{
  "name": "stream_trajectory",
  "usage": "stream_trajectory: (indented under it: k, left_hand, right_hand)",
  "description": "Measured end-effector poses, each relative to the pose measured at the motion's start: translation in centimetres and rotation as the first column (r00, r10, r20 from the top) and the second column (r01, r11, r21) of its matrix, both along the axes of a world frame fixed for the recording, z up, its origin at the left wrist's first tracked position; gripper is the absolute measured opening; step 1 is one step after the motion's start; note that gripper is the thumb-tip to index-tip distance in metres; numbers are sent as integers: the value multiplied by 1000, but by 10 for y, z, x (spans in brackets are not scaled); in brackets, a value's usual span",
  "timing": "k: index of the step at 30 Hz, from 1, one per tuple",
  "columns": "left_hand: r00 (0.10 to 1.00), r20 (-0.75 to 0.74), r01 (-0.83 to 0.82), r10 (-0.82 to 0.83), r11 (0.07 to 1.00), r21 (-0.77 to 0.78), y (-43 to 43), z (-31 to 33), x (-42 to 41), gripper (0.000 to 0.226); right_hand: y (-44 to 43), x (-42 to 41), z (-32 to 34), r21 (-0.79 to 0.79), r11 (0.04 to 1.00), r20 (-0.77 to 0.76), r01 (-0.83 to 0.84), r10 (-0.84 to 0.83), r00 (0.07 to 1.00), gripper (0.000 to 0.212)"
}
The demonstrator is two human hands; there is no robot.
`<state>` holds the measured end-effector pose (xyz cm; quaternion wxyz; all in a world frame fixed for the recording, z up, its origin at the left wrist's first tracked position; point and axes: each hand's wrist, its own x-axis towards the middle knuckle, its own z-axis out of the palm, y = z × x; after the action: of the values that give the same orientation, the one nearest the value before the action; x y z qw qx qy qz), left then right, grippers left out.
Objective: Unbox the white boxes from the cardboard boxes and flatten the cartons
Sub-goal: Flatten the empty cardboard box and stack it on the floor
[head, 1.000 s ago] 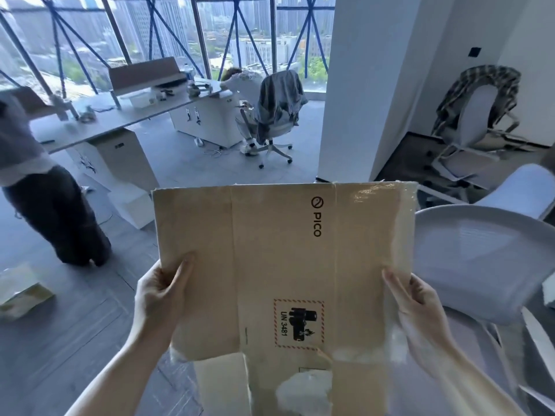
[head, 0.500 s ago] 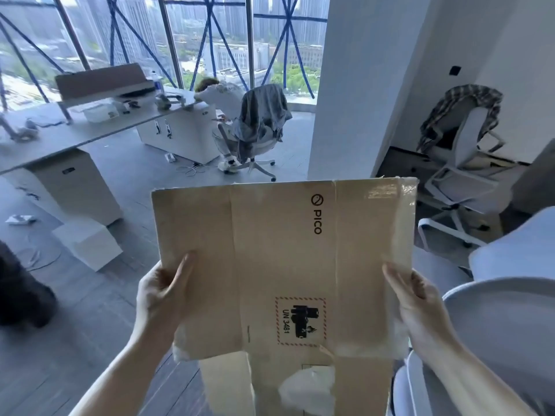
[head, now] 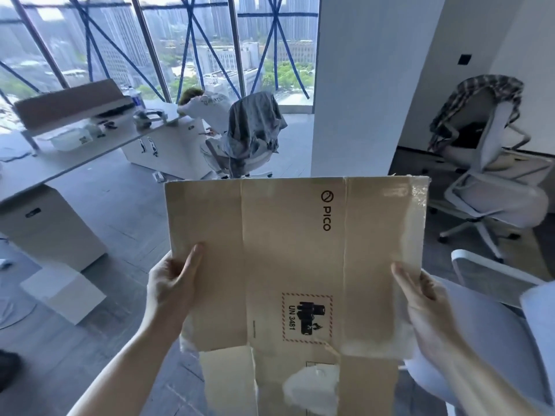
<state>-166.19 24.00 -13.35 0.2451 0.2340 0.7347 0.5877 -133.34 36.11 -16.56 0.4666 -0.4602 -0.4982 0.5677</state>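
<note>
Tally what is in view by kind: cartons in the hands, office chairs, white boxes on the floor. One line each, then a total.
Flattened carton, held by the left hand and right hand: 1
Office chairs, one draped in grey cloth, one in plaid, one bare beside it, one nearest: 4
White box on the floor: 1
Total: 6

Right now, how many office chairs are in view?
4. One draped in grey cloth at the desk by the window; one under a plaid garment at far right; one white just below it; one beside the right hand. The flattened carton may hide more.
</note>
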Motion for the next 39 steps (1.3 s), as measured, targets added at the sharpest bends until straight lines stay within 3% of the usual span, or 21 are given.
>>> stream_trajectory:
  k: [2,4,6,9,13,15,17,19,20,21,23,25,28,29,30,33,35,36,37,39]
  left_hand:
    - [998,-52,21,-18,998,64,37,1,-12,29]
    - [998,-67,8,-4,998,62,83,9,-30,23]
    - [995,-96,0,2,1000,21,128,9,-52,33]
    - [962,-274,-11,-14,996,-89,185,7,-75,62]
    - [808,-579,119,-111,993,-25,271,34,-71,69]
    - [616,-766,314,-187,949,21,318,52,-62,70]
    - [284,-931,503,-231,862,-61,367,64,-55,72]
    - [-59,-975,603,-213,771,-205,416,71,-52,72]
    - [-189,-958,607,-215,741,-286,440,73,-51,69]
    - [-281,-934,583,-221,734,-349,464,71,-53,66]
    - [-379,-872,503,-311,722,-476,508,73,-57,49]
    - [-409,-781,399,-472,677,-618,544,74,-68,13]
    - [-328,-725,472,-605,560,-681,595,62,-91,31]
    - [-302,-731,493,-612,556,-670,611,58,-99,33]
    - [-310,-752,497,-581,576,-649,627,54,-108,32]
    - [-344,-762,455,-548,613,-646,674,46,-137,26]
    - [-358,-757,429,-547,623,-653,704,43,-156,32]
    - [-359,-752,410,-553,630,-660,719,43,-164,36]
    - [-353,-740,394,-572,627,-672,733,42,-171,39]
    - [-328,-721,382,-610,613,-692,760,37,-186,41]
  right_hand:
    - [40,-9,0,-16,999,-39,-29,29,999,24]
    - [86,-23,13,13,999,28,-29,28,999,25]
    - [127,-38,24,72,996,61,-50,46,997,26]
    - [180,-60,36,207,974,150,-95,65,987,37]
    - [252,-98,33,286,949,313,-135,41,949,31]
    - [287,-121,31,356,920,451,-162,-17,892,40]
    - [317,-145,27,420,882,595,-213,-90,799,54]
    - [347,-169,29,445,862,702,-245,-166,692,63]
    - [361,-181,31,459,848,742,-265,-203,638,63]
    - [375,-191,34,470,833,770,-292,-224,598,61]
    - [402,-208,39,503,803,793,-319,-281,541,54]
    - [432,-220,42,526,774,814,-352,-338,472,44]
    - [470,-224,50,453,765,876,-458,-287,387,32]
    - [485,-219,53,395,775,901,-493,-223,372,20]
    - [502,-209,55,333,789,924,-517,-164,344,25]
    - [559,-171,61,48,875,989,-483,26,146,108]
    - [592,-154,56,-156,904,969,-398,218,116,137]
    - [609,-149,47,-214,908,951,-362,278,135,138]
    - [624,-149,38,-231,911,947,-341,291,137,127]
    - [658,-151,18,-174,922,955,-345,243,168,67]
